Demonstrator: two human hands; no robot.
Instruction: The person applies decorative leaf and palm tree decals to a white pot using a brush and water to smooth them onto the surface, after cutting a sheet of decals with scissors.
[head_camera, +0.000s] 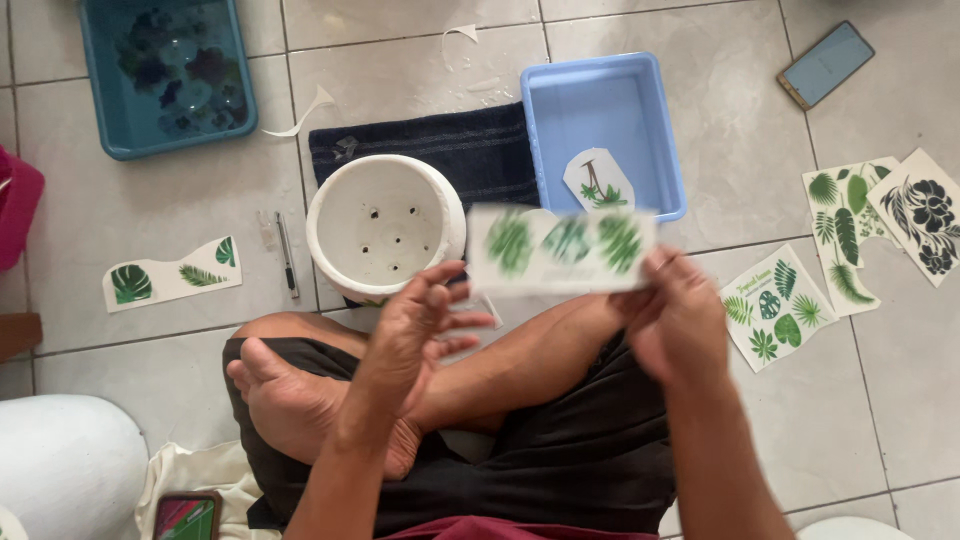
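Both hands pinch a strip of paper (562, 250) printed with three green leaves: the left hand (415, 320) grips its left end between thumb and fingers, the right hand (678, 318) closes on its right end. The strip, blurred, hangs just in front of the white pot (385, 225), which stands upturned on a dark towel (470, 145). Right of the pot sits a light blue tray (665, 130); a pen (286, 255) lies to its left.

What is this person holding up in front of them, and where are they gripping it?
A blurred white paper strip printed with green leaves, gripped by its two short ends: left hand at the left end, right hand at the right end.
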